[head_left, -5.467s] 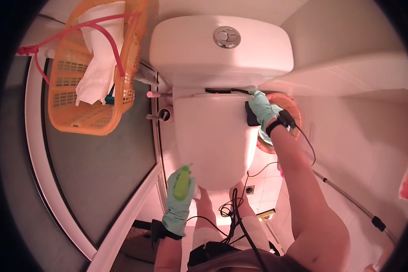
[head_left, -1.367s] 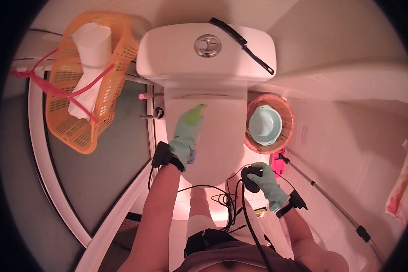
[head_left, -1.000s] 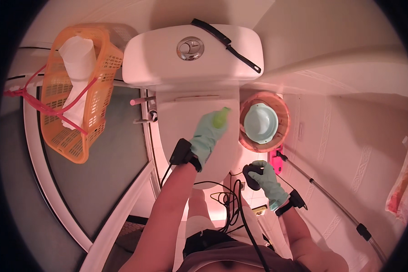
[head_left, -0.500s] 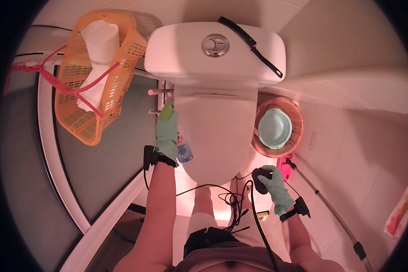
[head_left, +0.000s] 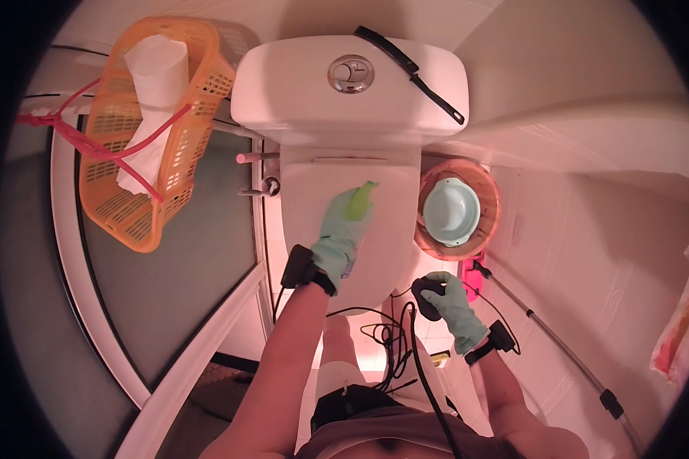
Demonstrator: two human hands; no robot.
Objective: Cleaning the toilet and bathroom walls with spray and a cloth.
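Note:
My left hand, in a pale green rubber glove, is closed round a cleaner bottle with a bright green top. Most of the bottle is hidden by the glove; a sliver of blue label shows below it. Bottle and hand are above the closed white toilet lid. To the right of the lid's front, my gloved right hand grips a dark, rounded pad, possibly a sponge. Each wrist wears a black strap with a small box and a cable.
A black long-handled brush lies across the toilet tank. At left hangs an orange basket with a paper roll. A wooden tub holding a pale blue basin stands at right, near a metal pole. Black cables dangle before me.
My left hand has carried the bottle rightward from beside the toilet to over the lid. My right hand keeps its hold on the dark pad; the view has shifted slightly.

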